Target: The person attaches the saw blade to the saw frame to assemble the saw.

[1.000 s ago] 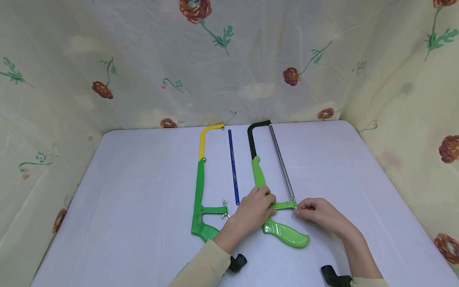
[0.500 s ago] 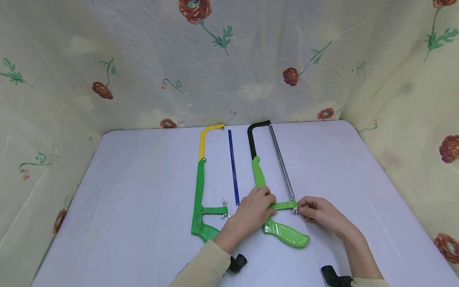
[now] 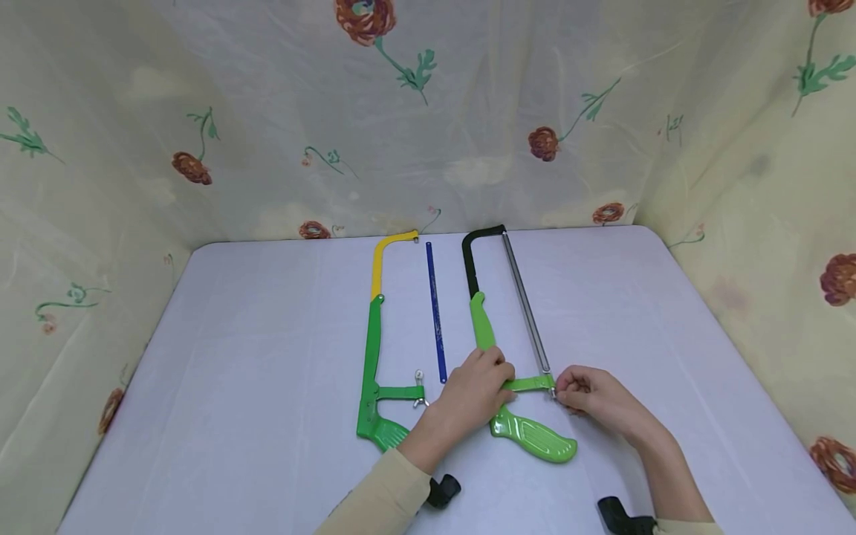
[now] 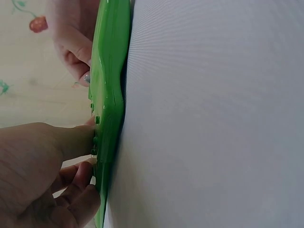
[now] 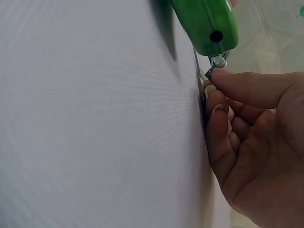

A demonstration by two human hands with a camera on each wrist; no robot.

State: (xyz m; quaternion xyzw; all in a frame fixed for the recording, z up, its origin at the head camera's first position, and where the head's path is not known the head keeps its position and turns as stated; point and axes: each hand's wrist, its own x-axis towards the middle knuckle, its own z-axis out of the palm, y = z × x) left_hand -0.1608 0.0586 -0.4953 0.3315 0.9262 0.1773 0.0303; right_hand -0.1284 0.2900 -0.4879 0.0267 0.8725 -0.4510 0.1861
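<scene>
In the head view a hacksaw (image 3: 533,437) with a light green handle and black front bow lies on the table, a grey blade (image 3: 524,297) spanning its frame. My left hand (image 3: 471,388) grips the green frame where the crossbar meets it; the left wrist view has the thumb and fingers on the frame's edge (image 4: 110,102). At the crossbar's outer end, my right hand (image 3: 598,397) pinches a wing nut (image 5: 219,61) between thumb and fingers. Part of the nut is hidden behind the fingertips.
Left of the hands lies a second hacksaw (image 3: 371,357), dark green with a yellow front bow, its grip partly behind the left forearm. A loose blue blade (image 3: 436,312) lies between the saws. Flowered curtains (image 3: 468,134) border the white table (image 3: 254,371).
The right fingers shift slightly on the wing nut, which shows its wings half a second ago and now stands turned differently. The left hand and both saws stay in place.
</scene>
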